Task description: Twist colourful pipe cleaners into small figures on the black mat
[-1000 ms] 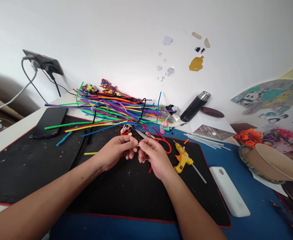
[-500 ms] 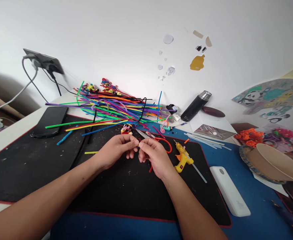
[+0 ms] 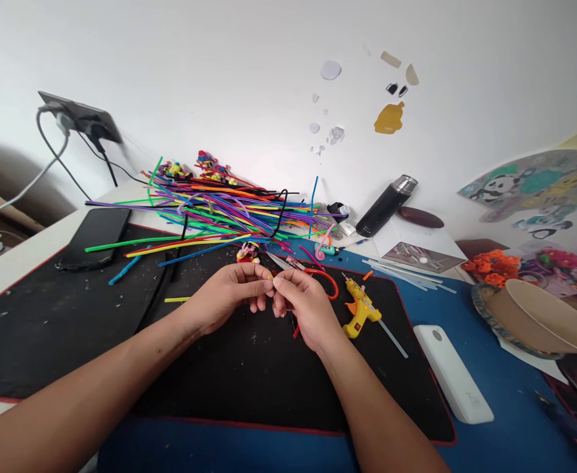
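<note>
My left hand (image 3: 241, 287) and my right hand (image 3: 300, 299) meet over the black mat, thumbs and forefingers pinched together. Between their fingertips shows a tiny yellow piece (image 3: 270, 278), mostly covered, that looks like pipe cleaner. Just beyond the hands lies a small red, yellow and pink pipe-cleaner figure (image 3: 249, 252). Scissors with red-orange handles (image 3: 336, 286) lie behind my right hand, partly hidden by it. A short yellow pipe cleaner (image 3: 176, 299) rests on the mat beside my left hand.
A heap of coloured pipe cleaners (image 3: 229, 213) spreads along the wall. To the right lie a yellow glue gun (image 3: 361, 309), a white oblong device (image 3: 453, 373) and a bowl (image 3: 547, 315). A black flask (image 3: 386, 207) leans at the back; a phone (image 3: 94, 238) is at left.
The fingertips have shifted slightly, and a bit more of the yellow piece shows between them. The whole view has moved a little; the things on the table stay put.
</note>
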Action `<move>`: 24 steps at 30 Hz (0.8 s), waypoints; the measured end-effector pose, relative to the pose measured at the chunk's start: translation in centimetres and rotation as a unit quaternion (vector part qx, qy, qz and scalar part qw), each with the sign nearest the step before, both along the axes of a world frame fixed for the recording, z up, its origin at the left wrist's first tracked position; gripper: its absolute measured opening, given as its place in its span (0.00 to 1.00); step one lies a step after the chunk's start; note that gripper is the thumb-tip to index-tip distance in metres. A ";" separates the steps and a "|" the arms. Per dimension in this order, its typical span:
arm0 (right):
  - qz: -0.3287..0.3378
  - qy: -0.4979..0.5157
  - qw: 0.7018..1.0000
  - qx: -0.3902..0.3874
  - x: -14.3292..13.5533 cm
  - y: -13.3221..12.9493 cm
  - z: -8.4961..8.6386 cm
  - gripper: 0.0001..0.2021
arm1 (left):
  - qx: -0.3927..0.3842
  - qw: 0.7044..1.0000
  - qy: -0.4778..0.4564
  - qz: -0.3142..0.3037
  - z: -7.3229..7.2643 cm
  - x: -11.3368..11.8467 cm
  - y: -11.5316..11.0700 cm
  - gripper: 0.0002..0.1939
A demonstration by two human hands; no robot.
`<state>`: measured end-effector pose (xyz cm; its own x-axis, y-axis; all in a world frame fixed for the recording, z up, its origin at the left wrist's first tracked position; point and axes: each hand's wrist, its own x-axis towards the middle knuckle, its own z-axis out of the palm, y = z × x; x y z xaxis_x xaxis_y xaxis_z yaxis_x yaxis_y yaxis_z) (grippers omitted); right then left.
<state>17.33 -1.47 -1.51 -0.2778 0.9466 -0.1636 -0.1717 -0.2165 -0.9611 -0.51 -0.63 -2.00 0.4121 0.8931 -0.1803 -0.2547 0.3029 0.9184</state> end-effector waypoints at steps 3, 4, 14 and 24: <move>0.009 0.002 1.000 0.002 0.0 0.0 0.0 0.14 | -0.007 1.000 0.002 -0.007 0.0 0.0 -0.1 0.16; 0.009 0.004 1.000 0.003 0.0 0.0 0.0 0.14 | -0.008 1.000 0.001 -0.008 0.0 0.0 -0.1 0.17; 0.007 0.015 1.000 0.006 0.1 -0.1 -0.1 0.15 | -0.006 1.000 -0.017 0.026 0.4 0.0 -0.2 0.18; -0.012 0.030 0.999 0.016 0.0 -0.2 0.0 0.14 | -0.005 0.999 -0.011 0.032 0.2 -0.1 -0.2 0.17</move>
<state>17.33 -1.67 -1.55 -0.2634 0.9575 -0.1178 -0.2336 -0.1818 -0.9552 -0.61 -0.87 -1.75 0.3589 0.9157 -0.1806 -0.2935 0.2944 0.9095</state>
